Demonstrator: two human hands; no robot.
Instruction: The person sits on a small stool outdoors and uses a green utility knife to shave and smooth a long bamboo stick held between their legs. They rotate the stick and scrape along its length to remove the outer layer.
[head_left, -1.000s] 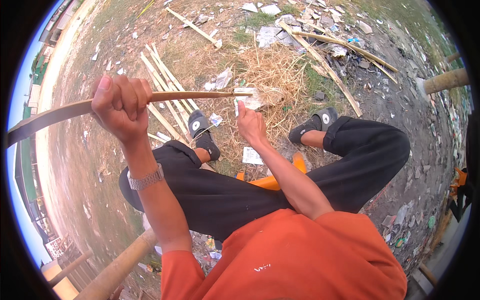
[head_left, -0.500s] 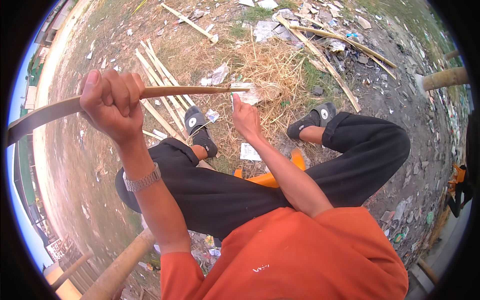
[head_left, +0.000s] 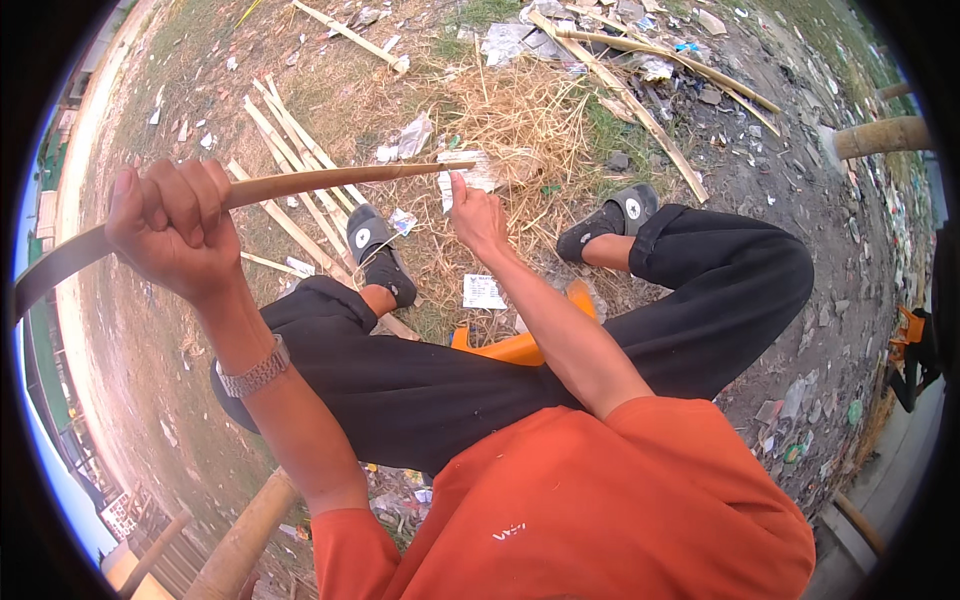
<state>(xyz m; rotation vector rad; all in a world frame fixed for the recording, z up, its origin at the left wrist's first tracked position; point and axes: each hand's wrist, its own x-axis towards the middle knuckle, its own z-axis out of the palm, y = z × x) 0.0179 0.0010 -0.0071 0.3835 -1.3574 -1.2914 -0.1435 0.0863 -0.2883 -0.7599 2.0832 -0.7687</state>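
Clasping the bamboo strip are left fingers; what right fingers grasp is unclear.

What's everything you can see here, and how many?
Long strip: one, tan, upper left
Loose strips: several, pale, on ground
Straw: one pile, golden, top middle
Printed paper: one, white, centre
Curved thing: one, orange, just below centre
Thick poles: several, tan, both sides
Litter: many, mixed colours, ground
Sandals: two, dark grey, upper middle
Watch: one, silver, left side
Trousers: one pair, black, middle
Shirt: one, orange-red, bottom middle
Left grip: one, bare, closed round long strip
Right grip: one, bare, near strip's tip
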